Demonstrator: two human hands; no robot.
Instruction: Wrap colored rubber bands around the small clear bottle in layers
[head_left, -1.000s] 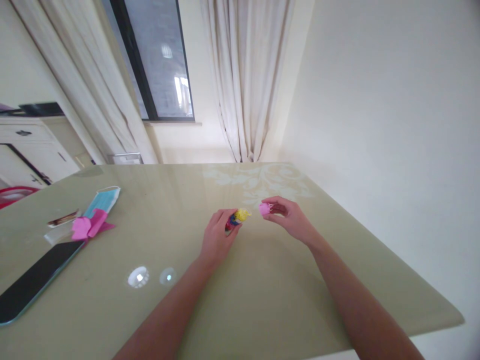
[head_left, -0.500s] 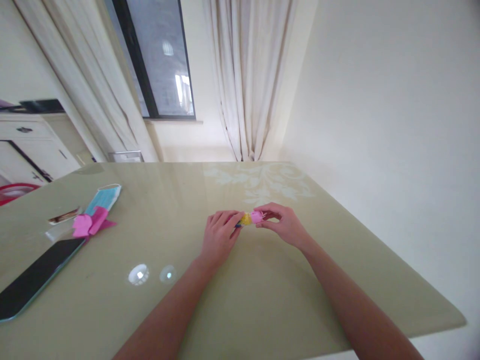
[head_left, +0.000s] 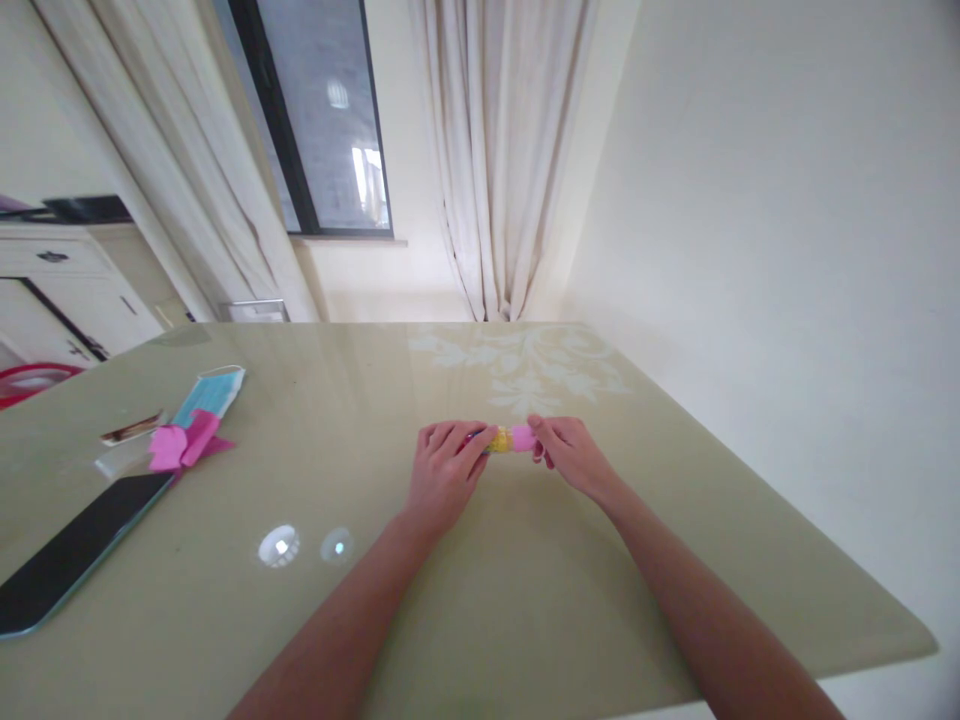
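Between my hands, above the middle of the table, lies a small tube-shaped thing [head_left: 502,440], yellow in the middle and pink toward the right; its exact kind is unclear. My left hand [head_left: 448,465] is closed around its left part, which the fingers mostly hide. At the pink end, my right hand [head_left: 566,450] has its thumb pressed over the tip and its fingers curled in. The tube is held about level, pointing left to right.
On the left of the glossy table [head_left: 525,600] lie a dark phone [head_left: 82,545], a crumpled pink piece [head_left: 184,440], a blue face mask [head_left: 211,393] and a brown-and-white strip [head_left: 131,428]. A white wall [head_left: 787,250] runs along the right side.
My right hand's fingers, earlier spread in a loose pinch at the pink end, have curled in with the thumb on top. My left hand keeps its hold on the tube.
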